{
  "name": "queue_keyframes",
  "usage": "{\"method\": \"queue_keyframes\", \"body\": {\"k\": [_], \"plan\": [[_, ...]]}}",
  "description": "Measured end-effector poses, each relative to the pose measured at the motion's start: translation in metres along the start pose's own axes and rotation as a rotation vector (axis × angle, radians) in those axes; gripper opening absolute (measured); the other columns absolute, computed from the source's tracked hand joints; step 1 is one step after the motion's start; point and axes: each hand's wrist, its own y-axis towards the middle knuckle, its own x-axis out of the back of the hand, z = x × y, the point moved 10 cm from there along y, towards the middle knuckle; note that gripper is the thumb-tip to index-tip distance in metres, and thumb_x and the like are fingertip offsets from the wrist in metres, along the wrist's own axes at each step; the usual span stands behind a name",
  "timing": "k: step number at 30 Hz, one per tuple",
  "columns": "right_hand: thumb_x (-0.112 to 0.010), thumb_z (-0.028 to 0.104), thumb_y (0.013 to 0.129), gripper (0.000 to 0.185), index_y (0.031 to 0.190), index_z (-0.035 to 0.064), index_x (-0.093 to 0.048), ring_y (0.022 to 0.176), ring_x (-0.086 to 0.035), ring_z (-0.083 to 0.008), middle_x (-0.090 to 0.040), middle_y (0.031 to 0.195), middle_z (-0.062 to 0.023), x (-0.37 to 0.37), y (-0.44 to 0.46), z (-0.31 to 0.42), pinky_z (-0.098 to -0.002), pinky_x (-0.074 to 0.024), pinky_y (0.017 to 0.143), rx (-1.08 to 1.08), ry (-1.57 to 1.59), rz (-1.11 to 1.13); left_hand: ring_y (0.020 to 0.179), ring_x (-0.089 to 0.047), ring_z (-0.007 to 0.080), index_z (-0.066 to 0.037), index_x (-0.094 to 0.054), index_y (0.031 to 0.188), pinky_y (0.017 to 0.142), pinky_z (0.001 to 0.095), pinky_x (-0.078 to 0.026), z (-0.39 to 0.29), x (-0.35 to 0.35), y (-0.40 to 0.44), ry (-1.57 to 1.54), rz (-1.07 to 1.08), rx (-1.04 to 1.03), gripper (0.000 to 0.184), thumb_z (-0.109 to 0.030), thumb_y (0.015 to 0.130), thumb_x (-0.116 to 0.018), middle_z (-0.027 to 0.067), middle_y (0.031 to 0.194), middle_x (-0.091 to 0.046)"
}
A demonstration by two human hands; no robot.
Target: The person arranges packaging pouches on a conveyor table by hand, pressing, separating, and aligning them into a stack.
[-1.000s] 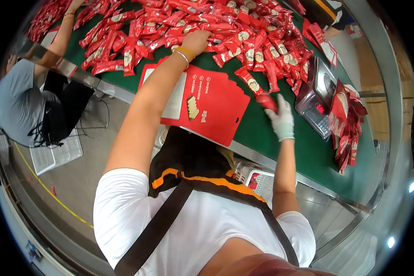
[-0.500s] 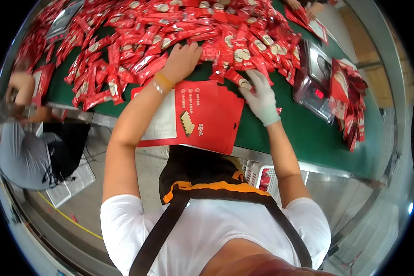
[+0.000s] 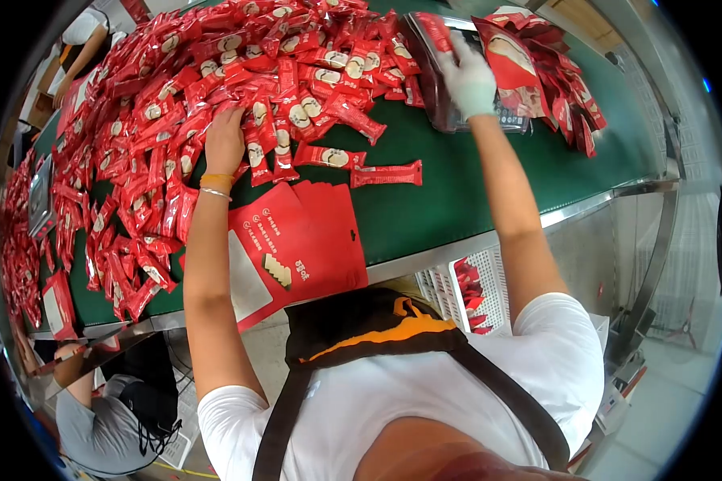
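My left hand point(image 3: 225, 141), bare with a yellow band and a bracelet at the wrist, reaches into the pile of small red snack packets point(image 3: 299, 116). Its fingertips bend down among them, so I cannot see whether it grips one. Over a scale point(image 3: 425, 84) at the right is my right hand point(image 3: 467, 84) in a white glove, slightly blurred. The fingers are stretched out and apart, against a red packet point(image 3: 433, 32) on the scale. Flat red printed pouches point(image 3: 321, 232) lie stacked at the table's front edge, beside my left forearm.
Two loose packets point(image 3: 387, 174) lie in front of the pile on the green table point(image 3: 441, 200). Filled red pouches point(image 3: 529, 68) stand right of the scale. A white basket point(image 3: 489, 276) with red packets is below the edge. Co-workers point(image 3: 112, 433) are at the left.
My right hand has gone from the pile's near edge to the scale. My left hand has shifted left over the packets. The view has turned to the right.
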Motion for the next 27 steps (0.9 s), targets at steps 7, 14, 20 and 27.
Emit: {"method": "queue_keyframes", "body": {"k": [7, 14, 20, 27], "plan": [[-0.056, 0.048, 0.090, 0.041, 0.109, 0.0129, -0.063, 0.093, -0.065, -0.0390, -0.058, 0.117, -0.0174, -0.011, -0.018, -0.001, -0.0481, -0.0531, 0.080, 0.015, -0.096, 0.064, 0.099, -0.056, 0.0250, -0.012, -0.058, 0.114, 0.080, 0.0405, -0.046, -0.013, -0.011, 0.022, 0.687, 0.023, 0.117, 0.030, -0.011, 0.085, -0.056, 0.0053, 0.105, -0.061], [-0.066, 0.032, 0.086, 0.029, 0.107, 0.0133, -0.067, 0.089, -0.065, -0.0324, -0.060, 0.116, -0.0081, -0.009, -0.168, 0.060, -0.0423, -0.0536, 0.078, 0.090, 0.363, 0.278, 0.094, -0.060, 0.0229, -0.013, -0.063, 0.106, 0.078, 0.0407, -0.046, 0.001, -0.027, 0.034, 0.810, 0.161, 0.107, 0.022, -0.015, 0.087, -0.054, 0.0029, 0.101, -0.065], [-0.063, 0.032, 0.089, 0.028, 0.108, 0.0117, -0.068, 0.090, -0.065, -0.0339, -0.060, 0.120, -0.0092, -0.011, -0.201, 0.033, -0.0419, -0.0527, 0.080, -0.040, 0.336, 0.363, 0.093, -0.061, 0.0230, -0.011, -0.066, 0.106, 0.078, 0.0415, -0.045, -0.007, -0.026, 0.038, 0.865, 0.089, 0.047, 0.022, -0.015, 0.087, -0.055, 0.0044, 0.098, -0.065], [-0.063, 0.030, 0.089, 0.027, 0.106, 0.0103, -0.069, 0.091, -0.065, -0.0333, -0.062, 0.118, -0.0091, -0.009, -0.202, 0.020, -0.0418, -0.0525, 0.081, -0.045, 0.312, 0.338, 0.094, -0.061, 0.0233, -0.010, -0.065, 0.110, 0.077, 0.0417, -0.045, -0.007, -0.021, 0.033, 0.824, 0.080, 0.067, 0.027, -0.014, 0.086, -0.056, 0.0044, 0.100, -0.064]]}}
